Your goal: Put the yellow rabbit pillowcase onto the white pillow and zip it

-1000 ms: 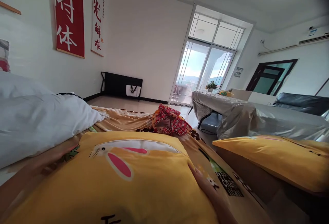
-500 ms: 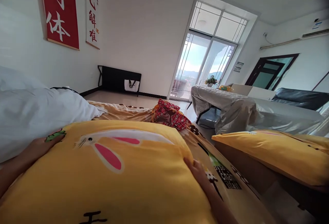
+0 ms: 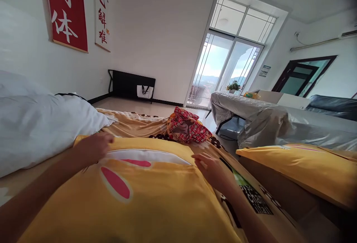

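Note:
A yellow pillow [image 3: 167, 202] with a white rabbit and pink ears printed on it fills the lower middle of the view. My left hand [image 3: 96, 147] is over its upper left part, back of the hand up. Its fingers are curled and blurred, and I cannot tell whether they grip any cloth. Near the upper right corner of the pillow is my right hand [image 3: 210, 168], its fingers loosely bent and partly apart, fingertips by the pillow's edge. The pillow lies on a tan patterned blanket [image 3: 134, 125].
White bedding [image 3: 50, 127] is heaped on the left. Red checked cloth [image 3: 189, 125] lies beyond the pillow. To the right, a second yellow pillow [image 3: 301, 165] rests on a brown surface. A plastic-covered table [image 3: 259, 118] with a potted plant [image 3: 233, 86] stands farther back.
Both hands have come off the pillow's side edges. The left moved right and up over the top, the right slightly up. The pillow's upper edge looks lower and flatter.

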{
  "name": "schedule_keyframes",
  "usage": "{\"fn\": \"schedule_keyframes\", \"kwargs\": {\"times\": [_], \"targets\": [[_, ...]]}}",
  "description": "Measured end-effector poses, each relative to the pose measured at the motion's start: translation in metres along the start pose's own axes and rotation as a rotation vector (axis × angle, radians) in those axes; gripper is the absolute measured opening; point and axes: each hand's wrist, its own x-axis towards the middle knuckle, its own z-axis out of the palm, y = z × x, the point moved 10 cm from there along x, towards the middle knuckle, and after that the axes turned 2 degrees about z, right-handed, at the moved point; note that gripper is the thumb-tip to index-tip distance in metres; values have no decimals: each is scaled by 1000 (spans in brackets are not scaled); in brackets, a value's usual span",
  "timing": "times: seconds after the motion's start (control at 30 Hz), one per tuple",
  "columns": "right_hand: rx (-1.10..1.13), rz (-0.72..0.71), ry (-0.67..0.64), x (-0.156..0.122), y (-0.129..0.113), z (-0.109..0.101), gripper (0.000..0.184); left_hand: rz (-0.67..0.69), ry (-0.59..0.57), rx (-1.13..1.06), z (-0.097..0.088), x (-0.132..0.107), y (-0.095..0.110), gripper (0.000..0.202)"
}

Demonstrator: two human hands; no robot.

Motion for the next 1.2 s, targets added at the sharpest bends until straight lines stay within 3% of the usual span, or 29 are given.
{"fn": "schedule_keyframes", "kwargs": {"times": [0.1,0.17,0.27,0.33,0.4,0.5,0.77,1.2], "targets": [[-136,-177,-215,28,-70,33,31,281,-292,-22,44,30,95,20],[-241,-194,-378,33,-86,66,34,324,-386,41,78,37,122,25],[-294,-195,-555,21,-82,111,37,241,-413,105,126,32,117,30],[-259,-195,-565,9,-75,126,36,192,-419,102,152,20,103,32],[-231,-177,-527,-3,-67,130,35,158,-375,84,165,8,91,33],[-227,-134,-488,-13,-61,125,34,132,-305,26,165,-3,86,30],[-168,-84,-577,-9,-61,117,24,98,-332,-76,157,0,86,24],[-203,-95,-553,-11,-62,118,27,118,-312,-89,153,-1,88,21]]}}
